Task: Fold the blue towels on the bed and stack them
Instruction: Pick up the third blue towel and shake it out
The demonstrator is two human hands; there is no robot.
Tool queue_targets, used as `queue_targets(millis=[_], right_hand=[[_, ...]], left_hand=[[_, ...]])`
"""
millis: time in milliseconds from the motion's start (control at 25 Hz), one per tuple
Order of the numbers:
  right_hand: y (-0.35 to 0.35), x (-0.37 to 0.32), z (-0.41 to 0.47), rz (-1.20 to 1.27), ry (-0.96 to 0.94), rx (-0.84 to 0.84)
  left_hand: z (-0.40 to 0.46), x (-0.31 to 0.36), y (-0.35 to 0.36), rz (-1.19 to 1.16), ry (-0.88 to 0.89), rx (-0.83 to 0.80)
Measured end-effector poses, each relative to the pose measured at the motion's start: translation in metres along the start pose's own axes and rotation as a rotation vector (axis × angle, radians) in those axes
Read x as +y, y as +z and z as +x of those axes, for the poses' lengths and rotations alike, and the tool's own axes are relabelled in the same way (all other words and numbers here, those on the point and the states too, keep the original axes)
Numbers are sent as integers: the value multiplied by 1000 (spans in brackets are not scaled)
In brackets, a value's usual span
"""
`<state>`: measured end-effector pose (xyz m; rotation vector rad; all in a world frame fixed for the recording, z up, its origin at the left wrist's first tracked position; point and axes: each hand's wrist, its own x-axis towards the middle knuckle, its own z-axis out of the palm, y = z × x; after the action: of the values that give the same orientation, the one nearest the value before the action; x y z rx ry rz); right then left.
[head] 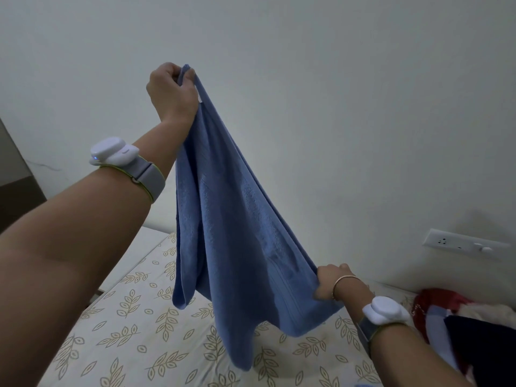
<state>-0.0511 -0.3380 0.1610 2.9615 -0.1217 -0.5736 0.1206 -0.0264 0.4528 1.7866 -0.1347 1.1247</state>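
Blue terry towel is hanging in the air above our leaf-print bed sheet, stretched slantwise between our hands. Our left hand is raising one corner high, fingers closed tight on it, while our right hand is pinching the lower edge.

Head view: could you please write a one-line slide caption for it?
Both hands, left hand high and right hand low, hold a blue towel above the leaf-print bed.

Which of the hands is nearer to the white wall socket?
Right. The right hand grips the blue towel low, just left of the wall socket; the left hand is raised high, far left.
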Motion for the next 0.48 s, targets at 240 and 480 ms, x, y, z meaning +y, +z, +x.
queue_targets(millis=[240, 480], right_hand=[[36, 9, -3, 7, 65, -103], [60, 24, -16, 284, 185, -22]], left_hand=[[6, -2, -5, 12, -50, 40], [-2, -6, -10, 27, -71, 48]])
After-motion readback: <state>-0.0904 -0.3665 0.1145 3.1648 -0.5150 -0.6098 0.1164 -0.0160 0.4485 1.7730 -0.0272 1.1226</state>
